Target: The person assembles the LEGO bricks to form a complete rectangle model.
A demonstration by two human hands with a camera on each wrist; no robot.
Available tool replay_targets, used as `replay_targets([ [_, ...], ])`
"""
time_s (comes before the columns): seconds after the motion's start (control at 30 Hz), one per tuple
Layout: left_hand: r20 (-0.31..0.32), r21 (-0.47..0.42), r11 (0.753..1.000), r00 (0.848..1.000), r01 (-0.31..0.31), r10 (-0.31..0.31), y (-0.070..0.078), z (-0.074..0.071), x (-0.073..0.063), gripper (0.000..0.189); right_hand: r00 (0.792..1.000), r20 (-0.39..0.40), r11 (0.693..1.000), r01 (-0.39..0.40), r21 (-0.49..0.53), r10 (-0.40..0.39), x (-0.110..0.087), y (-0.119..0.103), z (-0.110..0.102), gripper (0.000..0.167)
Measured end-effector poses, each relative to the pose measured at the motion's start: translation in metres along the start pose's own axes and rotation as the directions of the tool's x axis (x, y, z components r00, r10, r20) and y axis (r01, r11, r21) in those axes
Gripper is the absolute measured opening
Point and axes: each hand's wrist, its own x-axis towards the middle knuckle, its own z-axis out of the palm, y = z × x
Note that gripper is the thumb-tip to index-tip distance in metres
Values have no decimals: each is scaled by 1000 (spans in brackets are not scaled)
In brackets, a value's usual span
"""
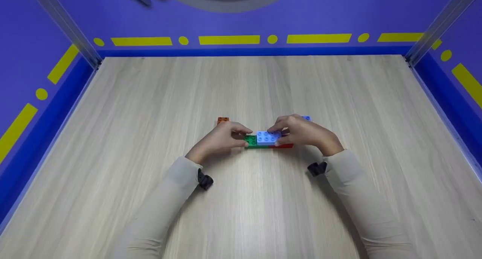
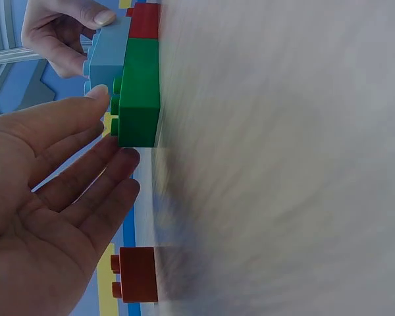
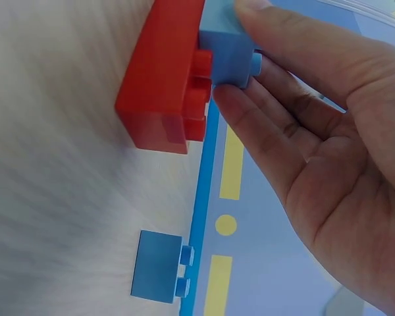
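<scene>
A light blue brick (image 1: 264,138) sits on top of a green brick (image 1: 250,140) and a red brick (image 1: 286,146), which stand end to end on the table. My right hand (image 1: 301,131) pinches the light blue brick's right end, thumb on the near side and fingers on the far side. Around the green brick's left end is my left hand (image 1: 224,136), its thumb and fingers loosely extended and spread apart. In the left wrist view that thumb lies close to the green studs; whether it touches them I cannot tell.
Behind the left hand stands a small orange-brown brick (image 1: 223,119), partly hidden in the head view. A small blue brick (image 3: 157,266) is on the table beyond the right hand. Purple-blue panels (image 1: 233,25) with yellow marks border the wooden table (image 1: 241,214).
</scene>
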Motion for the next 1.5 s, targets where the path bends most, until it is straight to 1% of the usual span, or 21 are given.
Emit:
replay_targets([
  [0.23, 0, -1, 1000, 1000, -2, 2, -2, -2, -1, 36, 1000, -1, 1000, -4, -10, 4, -1, -1, 0, 34],
  [0.43, -24, 37, 999, 999, -32, 33, -4, -5, -2, 35, 1000, 0, 999, -22, -23, 22, -2, -1, 0, 35],
  [0.53, -33, 27, 998, 998, -52, 52, -5, -8, -1, 36, 999, 2, 999, -33, -22, 33, -2, -1, 0, 35],
  [0.67, -41, 18, 998, 997, -62, 63, -6, -11, -2, 37, 999, 0, 999, -32, -19, 32, -2, -1, 1, 35],
  [0.77, -54, 16, 998, 997, -57, 58, -6, -15, -3, 38, 999, 1, 999, -33, -20, 33, -2, -1, 1, 34],
  [0.97, -96, 24, 997, 993, -72, 74, -9, -22, -5, 38, 999, 3, 999, -36, -19, 36, -2, -1, 0, 35],
  [1.17, -128, 40, 997, 989, -63, 67, -13, -30, -7, 39, 999, 7, 999, -35, -4, 35, -2, -1, 0, 35],
  [1.37, -147, 70, 997, 989, -21, 31, -15, -37, -9, 40, 999, 6, 999, -36, 19, 36, -3, 0, 0, 36],
  [1.5, -158, 72, 997, 987, -12, 23, -17, -41, -10, 41, 999, 4, 999, -38, 29, 37, -3, -1, 0, 36],
])
